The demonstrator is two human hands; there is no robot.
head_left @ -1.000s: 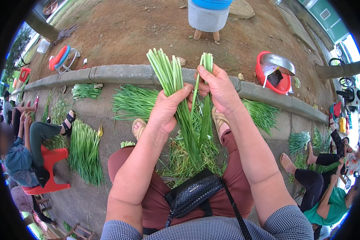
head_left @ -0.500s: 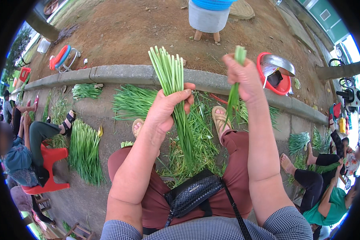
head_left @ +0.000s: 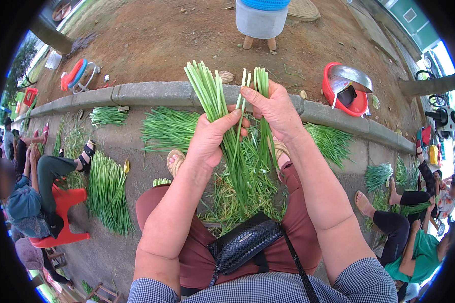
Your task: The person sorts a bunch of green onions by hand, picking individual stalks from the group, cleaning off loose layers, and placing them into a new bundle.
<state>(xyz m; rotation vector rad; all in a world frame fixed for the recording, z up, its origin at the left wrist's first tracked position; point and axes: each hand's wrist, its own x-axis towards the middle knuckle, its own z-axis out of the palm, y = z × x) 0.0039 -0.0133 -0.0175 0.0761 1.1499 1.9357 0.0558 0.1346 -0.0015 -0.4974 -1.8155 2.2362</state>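
Observation:
My left hand (head_left: 213, 136) is closed around a thick bunch of garlic chives (head_left: 207, 93), pale cut ends up and green leaves hanging between my knees. Close beside it, my right hand (head_left: 275, 108) grips a thinner bunch of chives (head_left: 261, 80). Its thumb and finger also pinch a couple of stalks standing between the two bunches. Beneath both hands lies a loose heap of green trimmings (head_left: 247, 189) on the ground. A flat pile of chives (head_left: 169, 129) rests just beyond my left foot, and another pile (head_left: 329, 143) is past my right foot.
A stone kerb (head_left: 151, 94) runs across in front. Beyond it are a red basin (head_left: 358, 103) with a metal lid and a grey tub (head_left: 262, 22) on wooden legs. More chives (head_left: 107, 192) lie at left by a person on a red stool (head_left: 65, 209). Other people sit at right.
My right hand has come left and down with its bunch, from over the kerb to beside my left hand, and now pinches stalks there. The left hand has barely moved.

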